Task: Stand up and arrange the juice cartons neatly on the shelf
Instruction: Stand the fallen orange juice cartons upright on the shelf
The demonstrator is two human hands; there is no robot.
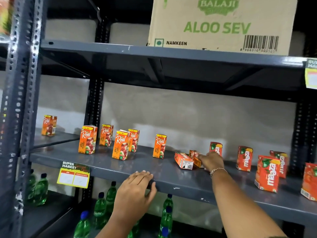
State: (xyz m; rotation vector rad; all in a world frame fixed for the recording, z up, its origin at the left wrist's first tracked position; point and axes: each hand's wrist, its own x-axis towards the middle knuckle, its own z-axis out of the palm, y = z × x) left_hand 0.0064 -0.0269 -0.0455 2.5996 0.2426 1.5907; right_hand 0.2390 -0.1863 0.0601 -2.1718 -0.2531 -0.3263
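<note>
Several orange Real apple juice cartons stand upright and scattered on the grey metal shelf. Two more cartons lie toppled near the middle: one on its side and a second one just right of it. My right hand reaches over the shelf and touches that second toppled carton, fingers curled around its end. Red Maaza cartons stand to the right, loosely spaced. My left hand rests flat on the shelf's front edge, holding nothing.
A large Balaji Aloo Sev cardboard box sits on the shelf above. Green bottles fill the shelf below. A yellow price tag hangs from the shelf edge. A lone Real carton stands on the neighbouring rack, past the perforated upright.
</note>
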